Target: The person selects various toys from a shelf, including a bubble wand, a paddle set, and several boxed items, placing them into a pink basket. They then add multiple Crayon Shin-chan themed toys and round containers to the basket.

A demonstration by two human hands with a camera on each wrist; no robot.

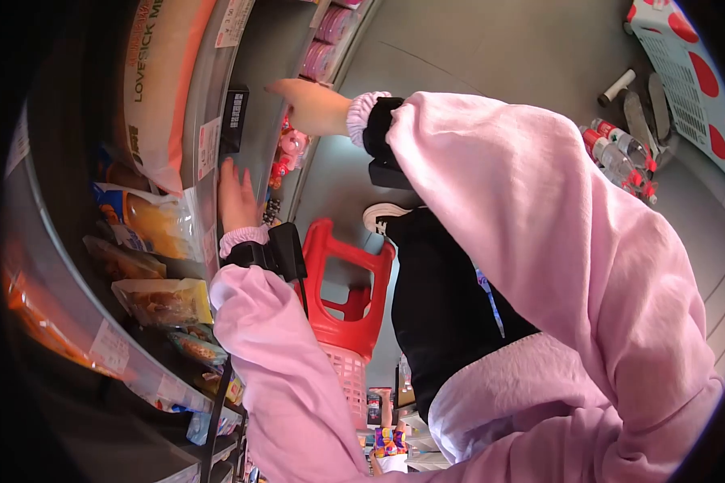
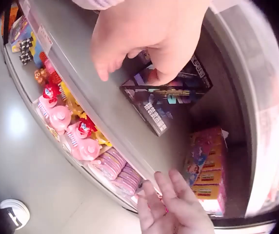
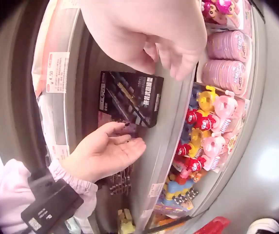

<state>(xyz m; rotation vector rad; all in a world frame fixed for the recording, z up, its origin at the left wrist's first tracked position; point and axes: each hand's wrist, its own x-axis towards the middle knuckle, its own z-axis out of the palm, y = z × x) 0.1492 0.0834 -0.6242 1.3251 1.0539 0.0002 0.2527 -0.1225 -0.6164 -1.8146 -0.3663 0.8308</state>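
A black box (image 3: 129,97) with printed pictures and white lettering lies on a grey shelf (image 2: 93,63). In the right wrist view my left hand (image 3: 105,152) is beside the box, palm turned up, fingers loosely bent, fingertips right by its edge. In the left wrist view the same hand (image 2: 151,36) overlaps part of the box (image 2: 154,109). My right hand (image 1: 312,106) is over the shelf's front edge, beyond the box. Its fingers are spread and loosely bent with nothing held, as the left wrist view shows the hand (image 2: 174,207).
A lower shelf carries pink and red toys (image 3: 217,117) and stacked pink round packs (image 3: 225,58). Colourful boxes (image 2: 208,165) stand farther along the shelf. A red basket (image 1: 350,322) is near my legs. Bagged snacks (image 1: 161,302) fill the upper shelf. Bottles (image 1: 616,149) are on the floor.
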